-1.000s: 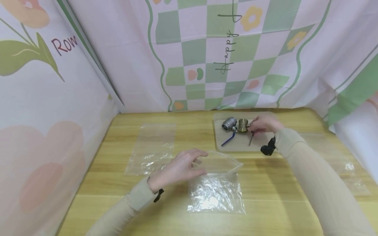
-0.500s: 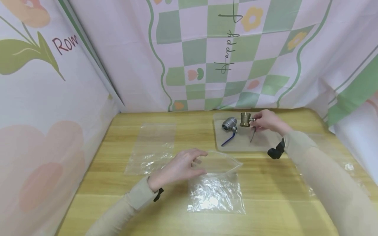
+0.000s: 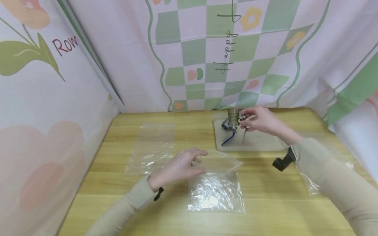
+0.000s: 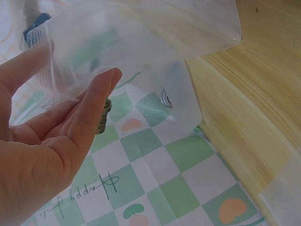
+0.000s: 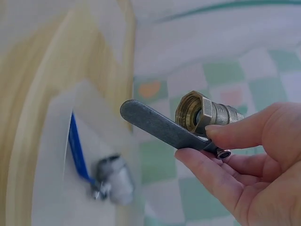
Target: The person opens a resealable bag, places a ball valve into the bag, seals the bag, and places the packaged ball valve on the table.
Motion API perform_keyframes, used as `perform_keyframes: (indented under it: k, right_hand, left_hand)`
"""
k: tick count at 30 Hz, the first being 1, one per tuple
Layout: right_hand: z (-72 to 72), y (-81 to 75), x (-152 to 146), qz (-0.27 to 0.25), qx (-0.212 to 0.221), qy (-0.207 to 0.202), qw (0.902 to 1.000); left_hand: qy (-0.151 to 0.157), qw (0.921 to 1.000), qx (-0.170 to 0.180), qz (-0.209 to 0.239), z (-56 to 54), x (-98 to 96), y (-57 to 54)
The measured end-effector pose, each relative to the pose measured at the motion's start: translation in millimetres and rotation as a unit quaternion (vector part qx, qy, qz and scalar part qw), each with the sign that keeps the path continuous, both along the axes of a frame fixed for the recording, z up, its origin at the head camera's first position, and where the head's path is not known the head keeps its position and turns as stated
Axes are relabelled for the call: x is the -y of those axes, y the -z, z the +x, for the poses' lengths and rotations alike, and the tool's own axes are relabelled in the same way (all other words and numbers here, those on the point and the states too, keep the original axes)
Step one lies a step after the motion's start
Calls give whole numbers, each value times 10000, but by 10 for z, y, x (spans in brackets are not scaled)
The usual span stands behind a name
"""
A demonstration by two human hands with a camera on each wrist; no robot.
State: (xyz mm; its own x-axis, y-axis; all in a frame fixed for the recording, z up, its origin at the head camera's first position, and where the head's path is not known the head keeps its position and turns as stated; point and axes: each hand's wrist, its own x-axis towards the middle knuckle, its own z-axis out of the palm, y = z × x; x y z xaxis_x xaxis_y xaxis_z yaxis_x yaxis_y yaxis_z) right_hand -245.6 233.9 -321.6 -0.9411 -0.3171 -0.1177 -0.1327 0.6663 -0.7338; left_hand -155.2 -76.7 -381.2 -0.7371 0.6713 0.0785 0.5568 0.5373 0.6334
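My right hand [image 3: 262, 121] pinches a brass ball valve [image 3: 233, 117] near its stem, above the tray. In the right wrist view, thumb and fingers grip where the grey lever [image 5: 157, 125] meets the valve, whose threaded end [image 5: 190, 113] faces outward. My left hand [image 3: 181, 167] is at the mouth of a clear zip bag [image 3: 215, 193] lying on the table. Its thumb and forefinger are spread at the two lips, and the mouth gapes. Up close in the left wrist view, the bag's film [image 4: 141, 33] passes across the fingers.
A pale translucent tray [image 3: 265, 142] stands at the back right. In it lies a steel ball valve [image 3: 225, 125] with a blue lever [image 3: 228, 139], partly hidden by the brass valve. Flat clear bags [image 3: 153, 144] lie left and right [image 3: 310, 182]. A printed curtain [image 3: 195, 49] hangs behind the table.
My right hand has lifted the brass ball valve from the tray and carried it leftward, over the steel one. The left hand and the bag have stayed in place.
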Motion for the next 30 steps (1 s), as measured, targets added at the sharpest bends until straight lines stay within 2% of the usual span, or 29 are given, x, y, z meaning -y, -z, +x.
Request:
perform_keyframes:
  k: [3,10,23,30]
  right_hand:
    - [116,-60,106,80,-133,-128,9998]
    - [313,-129,257,-137,-114,-292,9994]
    - [563,-294,388,-431,-466,-480,9968]
    - [723,-308,493,-509,-921,-845,9909]
  left_hand:
    - [10,10000,16,32,-12,4,-2]
    - [96,9998,49,170,-19,14,-22]
    - [213,9993,37,299,-49,23,-8]
    - [189,9990,201,339,-75,21,-29]
